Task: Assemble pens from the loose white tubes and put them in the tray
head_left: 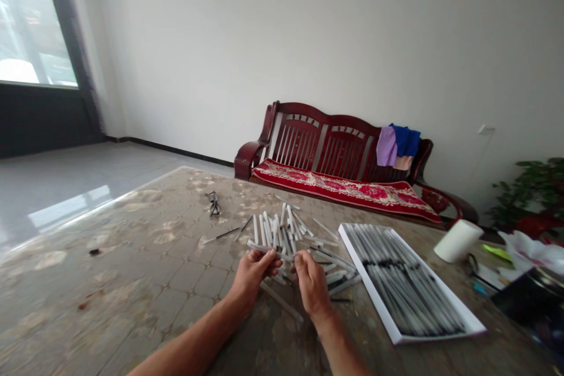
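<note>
My left hand (259, 267) is closed, thumb and fingers pinching a slim whitish pen (258, 246) that points out to the left. Close beside it, my right hand (311, 282) is also closed, its thumb and fingertips at the pen's right end. Just beyond both hands lies a loose pile of white and translucent pen parts (264, 229), some with dark sticks among them. One more translucent tube (282, 302) rests on the table below my hands. To the right stands a shallow white box (383, 311) filled with rows of translucent pens (414, 282) with black middles.
The patterned table (145, 282) carries black-framed glasses (214, 204) at the back left. Right of the box are a white paper roll (458, 241), a crumpled white plastic bag (533, 249) and a dark container (529, 296). A wooden bench (326, 147) stands behind the table.
</note>
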Demonstrator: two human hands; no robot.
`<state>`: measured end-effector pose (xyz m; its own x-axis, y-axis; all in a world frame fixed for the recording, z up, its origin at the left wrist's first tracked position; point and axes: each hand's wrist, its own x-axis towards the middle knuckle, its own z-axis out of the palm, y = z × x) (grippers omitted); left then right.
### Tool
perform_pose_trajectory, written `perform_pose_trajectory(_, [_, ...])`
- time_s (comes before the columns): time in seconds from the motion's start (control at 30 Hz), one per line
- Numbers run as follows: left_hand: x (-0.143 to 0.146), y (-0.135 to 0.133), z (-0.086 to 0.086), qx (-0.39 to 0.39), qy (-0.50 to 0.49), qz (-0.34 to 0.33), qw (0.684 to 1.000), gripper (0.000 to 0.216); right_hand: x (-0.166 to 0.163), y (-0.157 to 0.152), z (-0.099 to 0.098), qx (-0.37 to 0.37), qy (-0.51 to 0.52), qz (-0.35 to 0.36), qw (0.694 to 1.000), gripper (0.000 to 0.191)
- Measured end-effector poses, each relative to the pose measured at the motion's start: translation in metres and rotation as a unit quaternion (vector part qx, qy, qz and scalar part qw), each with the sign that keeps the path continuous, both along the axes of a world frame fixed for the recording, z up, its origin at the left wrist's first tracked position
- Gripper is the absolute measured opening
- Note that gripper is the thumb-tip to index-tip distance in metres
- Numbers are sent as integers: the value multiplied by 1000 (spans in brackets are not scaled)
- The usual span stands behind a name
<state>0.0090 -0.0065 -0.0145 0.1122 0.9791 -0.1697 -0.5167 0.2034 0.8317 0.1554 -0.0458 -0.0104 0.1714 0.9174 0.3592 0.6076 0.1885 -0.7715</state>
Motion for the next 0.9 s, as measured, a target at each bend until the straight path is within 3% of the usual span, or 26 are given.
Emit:
perform_pose_trajectory(0.2, [-1, -1, -1, 33, 11, -6, 999, 47, 0, 0, 0, 10, -25, -26, 999, 42])
perform_pose_trajectory(0.33, [-2, -1, 0, 28, 20, -4, 999, 48, -2, -1, 3, 17, -13, -3, 1000, 37])
perform_pose_trajectory(0.47, [-1, -2, 3, 55, 26, -20, 998, 48, -9, -2, 4, -37, 87, -9, 996, 45])
perform_pose_trajectory(0.6, [-2, -2, 6, 118, 47, -21, 992, 44, -19, -1, 3, -170, 274, -15, 946, 51])
perform_pose_trajectory(0.73, [-6, -4, 10, 171, 67, -25, 983, 41, -19, -4, 11, -227, 373, 11, 899, 52])
perform_pose_trajectory(0.9, [-7, -8, 16, 186, 81, -29, 979, 40, -14, -4, 19, -331, 474, 72, 813, 50])
